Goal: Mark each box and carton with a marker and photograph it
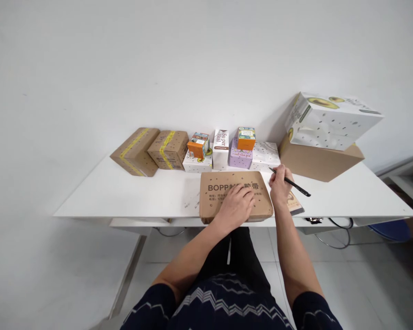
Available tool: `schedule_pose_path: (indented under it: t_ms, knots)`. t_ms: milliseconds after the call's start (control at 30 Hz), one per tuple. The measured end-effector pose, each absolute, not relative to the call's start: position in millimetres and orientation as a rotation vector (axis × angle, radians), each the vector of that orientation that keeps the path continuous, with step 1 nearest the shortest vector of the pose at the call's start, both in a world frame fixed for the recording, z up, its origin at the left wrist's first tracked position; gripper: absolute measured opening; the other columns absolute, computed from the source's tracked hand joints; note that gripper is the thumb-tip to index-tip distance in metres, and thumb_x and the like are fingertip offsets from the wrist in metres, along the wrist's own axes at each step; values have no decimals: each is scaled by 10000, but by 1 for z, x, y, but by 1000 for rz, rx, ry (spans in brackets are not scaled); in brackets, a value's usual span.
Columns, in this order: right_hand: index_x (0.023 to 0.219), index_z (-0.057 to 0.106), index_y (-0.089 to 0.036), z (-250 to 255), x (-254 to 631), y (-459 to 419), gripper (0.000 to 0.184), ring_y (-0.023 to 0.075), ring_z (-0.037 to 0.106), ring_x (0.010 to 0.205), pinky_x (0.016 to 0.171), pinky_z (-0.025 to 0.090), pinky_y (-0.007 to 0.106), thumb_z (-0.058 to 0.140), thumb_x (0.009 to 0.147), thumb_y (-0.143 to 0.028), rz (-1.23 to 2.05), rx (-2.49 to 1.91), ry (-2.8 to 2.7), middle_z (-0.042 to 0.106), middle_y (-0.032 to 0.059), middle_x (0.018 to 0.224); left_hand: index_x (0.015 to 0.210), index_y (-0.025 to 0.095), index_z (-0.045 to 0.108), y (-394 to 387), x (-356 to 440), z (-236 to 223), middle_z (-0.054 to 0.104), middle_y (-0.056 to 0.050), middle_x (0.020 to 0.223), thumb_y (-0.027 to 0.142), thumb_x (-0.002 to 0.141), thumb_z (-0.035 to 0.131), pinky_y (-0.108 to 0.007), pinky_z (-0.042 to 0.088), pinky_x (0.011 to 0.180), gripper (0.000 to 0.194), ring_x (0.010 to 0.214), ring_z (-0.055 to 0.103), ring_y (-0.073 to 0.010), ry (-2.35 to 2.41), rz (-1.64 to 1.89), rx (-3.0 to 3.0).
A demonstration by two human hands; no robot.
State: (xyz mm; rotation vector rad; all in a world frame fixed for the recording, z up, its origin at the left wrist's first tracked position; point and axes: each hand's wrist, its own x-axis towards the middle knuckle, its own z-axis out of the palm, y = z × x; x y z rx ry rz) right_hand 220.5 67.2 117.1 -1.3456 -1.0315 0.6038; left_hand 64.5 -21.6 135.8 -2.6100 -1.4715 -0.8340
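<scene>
while the left hand (237, 204) lies palm down on top of the brown bopp box (215, 195), its fingers slightly apart and gripping nothing, the right hand (280, 184) is just beyond the box's right side, fingers closed around a black pen (298, 189) that slants across them. the bopp box lies flat at the front edge of the white counter (151, 197), in front of the person. partly under the right wrist is a flat tan packet (293, 202). behind, from left to right, are a left taped carton (134, 151), a right taped carton (168, 150), a small orange box (198, 145) on a white avocado box (192, 165), an upright white box (220, 153), an orange-and-blue box (246, 139) on a lilac box (240, 157), and a white speckled box (265, 156). farther right, a large avocado-print box (333, 123) sits tilted on a big brown carton (320, 160).
</scene>
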Motion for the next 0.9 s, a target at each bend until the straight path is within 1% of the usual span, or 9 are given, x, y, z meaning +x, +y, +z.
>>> schedule_pose_path:
  t_ms: [100,200,300,367,467,600,700,800,900]
  knots:
    - [893,630,-163,93,240,70,402,133,525,560,585,438,270,466,859,-529,438,-1477,-1046,594,-5,658,1076,164,637,-22,63,136,653,-43,1179,259,957,402,-370,385,1064,280,1185,513,-211,-1484,-827,-2620]
    - [1073,648,-142,67,261,69,342,203,620,791,748,485,336,456,865,-334,307,-1605,-1400,683,93,937,1085,169,638,-22,60,136,647,-41,1198,256,956,407,-368,376,1069,279,1193,510,-206,-1508,-828,-2631]
    - [1256,579,-125,50,273,67,459,247,603,1020,877,467,371,369,847,-135,200,-1699,-1862,634,149,1183,1094,176,639,-22,55,135,638,-37,1221,257,956,408,-367,374,1069,282,1207,504,-204,-1551,-845,-2635]
    - [1328,523,-120,44,274,67,545,259,578,1088,923,448,383,340,819,-52,151,-1747,-2081,595,155,1271,1103,177,638,-23,53,134,636,-35,1228,263,956,409,-371,371,1073,286,1215,499,-206,-1579,-863,-2637]
    - [1381,468,-131,43,268,68,612,262,551,1132,973,417,395,353,791,-14,124,-1741,-2252,566,144,1326,1110,181,637,-23,51,134,634,-33,1231,273,955,412,-375,370,1076,288,1221,494,-206,-1596,-877,-2643]
    - [1416,411,-123,42,260,67,602,258,521,1172,991,397,396,349,821,-53,175,-1728,-2219,551,146,1343,1107,179,639,-22,51,134,634,-29,1229,269,952,417,-369,370,1075,285,1217,498,-203,-1611,-865,-2649]
    - [1394,430,-94,39,266,61,534,268,528,1136,972,394,417,301,877,-111,131,-1847,-2016,569,171,1301,1114,180,636,-23,51,135,633,-29,1232,270,953,414,-370,369,1077,289,1217,498,-203,-1610,-856,-2651]
    - [1371,465,-149,39,281,52,495,324,467,1183,965,369,480,378,914,-320,30,-2053,-1774,525,174,1334,1112,189,639,-23,51,134,632,-29,1234,274,954,409,-378,373,1074,292,1223,497,-205,-1613,-856,-2654]
    - [1385,448,-219,39,296,43,642,391,382,1238,955,343,533,482,842,-560,52,-2311,-1638,413,175,1424,1108,193,642,-23,51,134,632,-31,1237,277,955,406,-385,378,1068,294,1228,497,-211,-1605,-858,-2649]
